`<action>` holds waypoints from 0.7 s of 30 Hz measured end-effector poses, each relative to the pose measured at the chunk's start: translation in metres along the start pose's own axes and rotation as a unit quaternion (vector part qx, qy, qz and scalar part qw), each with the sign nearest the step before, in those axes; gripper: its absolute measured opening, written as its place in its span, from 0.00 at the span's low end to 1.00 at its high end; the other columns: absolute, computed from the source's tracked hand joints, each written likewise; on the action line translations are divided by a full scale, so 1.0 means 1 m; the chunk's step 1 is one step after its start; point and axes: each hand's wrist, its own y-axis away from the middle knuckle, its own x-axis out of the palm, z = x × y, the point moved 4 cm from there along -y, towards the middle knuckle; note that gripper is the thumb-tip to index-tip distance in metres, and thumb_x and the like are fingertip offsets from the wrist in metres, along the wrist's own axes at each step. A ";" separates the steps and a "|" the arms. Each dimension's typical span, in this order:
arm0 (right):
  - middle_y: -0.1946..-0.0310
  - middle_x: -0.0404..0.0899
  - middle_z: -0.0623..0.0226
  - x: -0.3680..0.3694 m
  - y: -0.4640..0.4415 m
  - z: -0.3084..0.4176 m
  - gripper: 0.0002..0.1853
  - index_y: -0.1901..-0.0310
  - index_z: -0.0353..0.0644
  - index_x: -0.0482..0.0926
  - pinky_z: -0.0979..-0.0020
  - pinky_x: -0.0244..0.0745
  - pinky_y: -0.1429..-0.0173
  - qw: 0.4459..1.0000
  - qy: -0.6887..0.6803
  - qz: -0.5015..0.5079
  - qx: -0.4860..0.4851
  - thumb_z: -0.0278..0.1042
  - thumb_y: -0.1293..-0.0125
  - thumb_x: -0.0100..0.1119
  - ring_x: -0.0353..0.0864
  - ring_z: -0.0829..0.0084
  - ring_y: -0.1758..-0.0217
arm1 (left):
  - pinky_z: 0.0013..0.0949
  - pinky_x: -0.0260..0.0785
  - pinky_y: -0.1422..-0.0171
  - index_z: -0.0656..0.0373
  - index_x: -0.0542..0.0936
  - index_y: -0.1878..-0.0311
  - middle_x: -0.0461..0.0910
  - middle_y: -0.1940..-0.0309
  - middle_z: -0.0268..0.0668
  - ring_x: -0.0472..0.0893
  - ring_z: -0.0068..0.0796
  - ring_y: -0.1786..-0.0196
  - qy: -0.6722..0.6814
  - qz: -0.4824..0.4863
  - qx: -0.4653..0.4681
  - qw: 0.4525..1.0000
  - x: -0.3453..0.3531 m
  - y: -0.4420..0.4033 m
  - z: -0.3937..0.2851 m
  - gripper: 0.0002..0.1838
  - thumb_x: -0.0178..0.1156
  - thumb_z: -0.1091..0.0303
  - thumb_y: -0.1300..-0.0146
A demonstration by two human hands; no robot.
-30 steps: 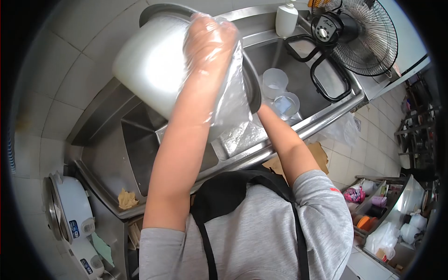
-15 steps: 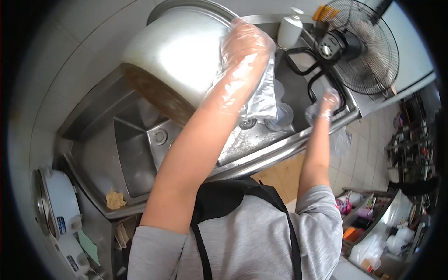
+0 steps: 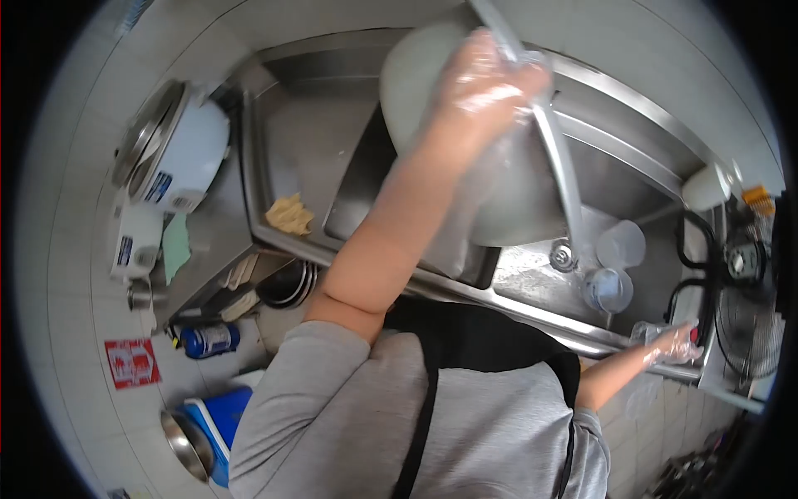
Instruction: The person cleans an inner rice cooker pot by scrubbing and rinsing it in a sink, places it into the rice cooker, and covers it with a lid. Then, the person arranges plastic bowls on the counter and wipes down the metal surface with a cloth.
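A large silver pot (image 3: 407, 75) is tilted on its side over the double steel sink (image 3: 291, 141), its rim facing right. My left hand (image 3: 495, 83), in a clear plastic glove, is closed on the pot's rim. Far to the right, my gloved right hand (image 3: 675, 343) is at the sink's front corner, beside a black-handled rack (image 3: 697, 241). Its fingers are bent around a small thing with a red spot, too small to name. Two clear plastic cups (image 3: 621, 244) stand in the right basin near the drain (image 3: 563, 255).
A yellow crumpled cloth (image 3: 289, 214) lies on the sink's left ledge. White cookers (image 3: 189, 154) stand at the left. A white pump bottle (image 3: 706, 188) and a fan (image 3: 744, 262) are at the far right. A blue canister (image 3: 210, 340) is below at the left.
The view has swung to the right end of the sink. My right hand has left the pot and moved right to the sink's corner. The pot has tipped further, still in my left hand.
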 end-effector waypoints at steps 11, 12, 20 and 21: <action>0.53 0.75 0.53 0.016 0.100 0.190 0.45 0.36 0.34 0.41 0.68 0.67 0.43 0.804 -0.425 0.388 0.150 0.38 0.45 0.63 0.77 0.63 0.54 | 0.32 0.64 0.45 0.66 0.62 0.40 0.71 0.50 0.41 0.72 0.32 0.50 0.108 -0.161 -0.098 0.976 -0.172 0.019 0.088 0.32 0.60 0.64 0.46; 0.55 0.77 0.55 0.002 0.114 0.221 0.49 0.33 0.37 0.35 0.72 0.68 0.44 0.788 -0.421 0.431 0.129 0.34 0.45 0.64 0.80 0.67 0.57 | 0.32 0.63 0.44 0.67 0.60 0.38 0.71 0.48 0.43 0.71 0.33 0.48 0.077 -0.174 -0.124 0.974 -0.184 0.024 0.096 0.34 0.59 0.64 0.46; 0.37 0.58 0.52 -0.028 0.198 0.334 0.47 0.31 0.42 0.36 0.68 0.56 0.37 0.704 -0.450 0.549 0.013 0.36 0.43 0.61 0.64 0.66 0.39 | 0.37 0.68 0.55 0.70 0.71 0.53 0.77 0.66 0.51 0.78 0.40 0.61 -0.175 -0.175 -0.248 0.937 -0.270 0.094 0.199 0.23 0.51 0.56 0.40; 0.38 0.59 0.51 -0.034 0.210 0.337 0.47 0.31 0.42 0.36 0.67 0.59 0.38 0.712 -0.413 0.568 0.002 0.36 0.43 0.61 0.65 0.65 0.40 | 0.37 0.68 0.54 0.70 0.72 0.54 0.77 0.64 0.52 0.78 0.40 0.60 -0.155 -0.179 -0.261 0.936 -0.275 0.103 0.223 0.24 0.50 0.55 0.40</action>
